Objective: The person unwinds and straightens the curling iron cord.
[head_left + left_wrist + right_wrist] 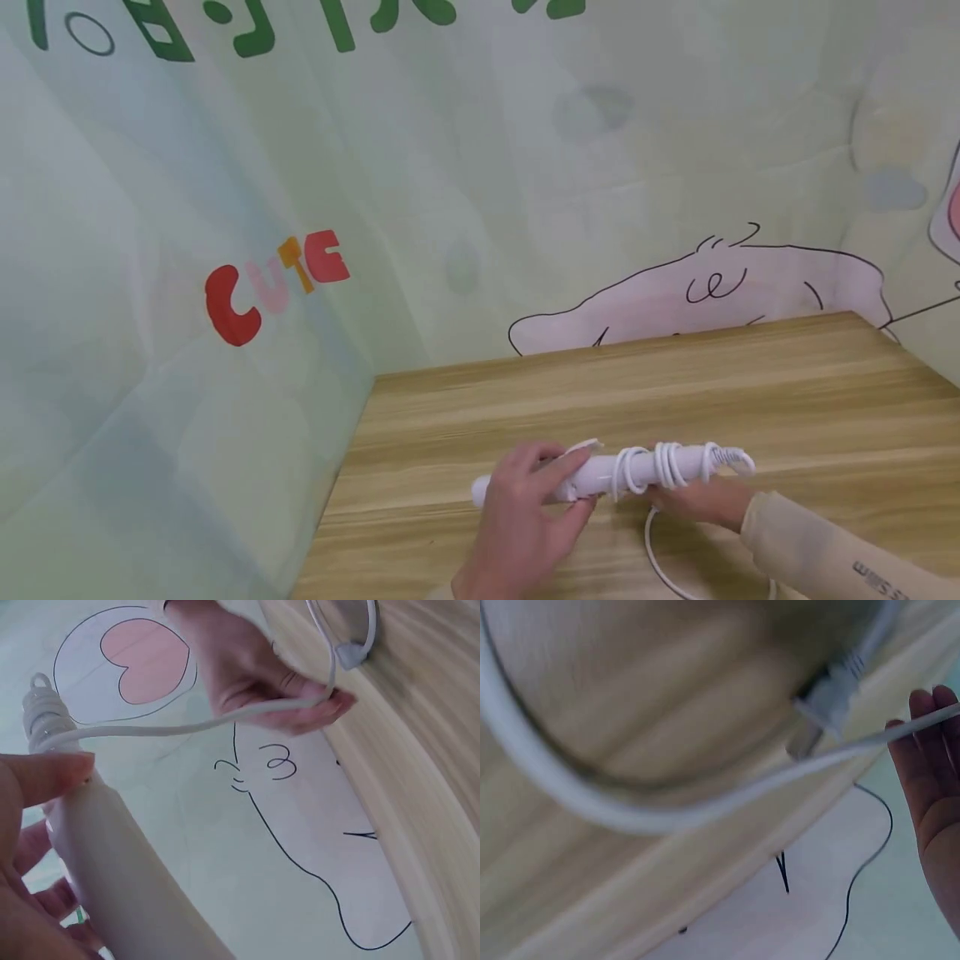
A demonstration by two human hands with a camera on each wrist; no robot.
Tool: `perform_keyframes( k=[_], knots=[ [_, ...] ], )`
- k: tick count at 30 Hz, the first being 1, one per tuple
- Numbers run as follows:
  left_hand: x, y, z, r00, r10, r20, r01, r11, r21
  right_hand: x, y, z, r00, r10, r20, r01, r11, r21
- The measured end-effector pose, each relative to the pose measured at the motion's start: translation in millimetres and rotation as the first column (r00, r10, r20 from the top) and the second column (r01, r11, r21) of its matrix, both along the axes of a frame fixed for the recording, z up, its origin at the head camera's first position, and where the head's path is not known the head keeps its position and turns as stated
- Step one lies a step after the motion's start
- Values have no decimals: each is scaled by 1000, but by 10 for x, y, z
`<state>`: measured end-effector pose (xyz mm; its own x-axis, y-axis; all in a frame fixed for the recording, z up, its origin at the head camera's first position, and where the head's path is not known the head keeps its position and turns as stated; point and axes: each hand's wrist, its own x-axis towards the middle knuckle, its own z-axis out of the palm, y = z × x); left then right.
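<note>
Left grip (517, 508) clasps a white plastic rod (596, 474), long axis toward three o'clock, where straight-fingered right grip (696, 500) bears its slim white cord (172, 730).

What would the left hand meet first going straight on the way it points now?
Probably the printed backdrop: beyond the white wand that the left hand grips, the way over the tabletop looks free, though height above it is hard to judge.

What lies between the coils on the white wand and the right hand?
White cord, stretched from the coils to the right hand, as the left wrist view shows.
</note>
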<state>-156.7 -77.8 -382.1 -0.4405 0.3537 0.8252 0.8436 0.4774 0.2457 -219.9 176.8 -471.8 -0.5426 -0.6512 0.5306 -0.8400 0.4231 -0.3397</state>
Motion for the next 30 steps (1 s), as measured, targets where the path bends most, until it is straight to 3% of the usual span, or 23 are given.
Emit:
perform_keyframes(
  k=[5, 9, 13, 23, 27, 30],
  knots=[
    [-96, 36, 7, 987, 150, 48, -151, 989, 6, 70, -166, -174, 990, 53, -131, -49, 998, 38],
    [-171, 64, -2, 969, 234, 77, -232, 972, -26, 172, -244, -213, 980, -9, -197, 22, 998, 62],
    [-206, 82, -10, 961, 267, 73, -263, 963, -61, 265, -297, -221, 976, -55, -211, 67, 996, 51],
    [-271, 59, 65, 936, 348, -63, -353, 925, -143, 298, -329, -290, 983, -43, -179, 46, 999, 14],
    [-280, 63, 54, 930, 356, -93, -367, 917, -157, 344, -353, -197, 995, -56, -84, 55, 998, -7],
    [-275, 81, 25, 924, 369, -97, -381, 907, -178, 425, -401, -91, 994, -108, 28, 109, 993, -53]
  ],
)
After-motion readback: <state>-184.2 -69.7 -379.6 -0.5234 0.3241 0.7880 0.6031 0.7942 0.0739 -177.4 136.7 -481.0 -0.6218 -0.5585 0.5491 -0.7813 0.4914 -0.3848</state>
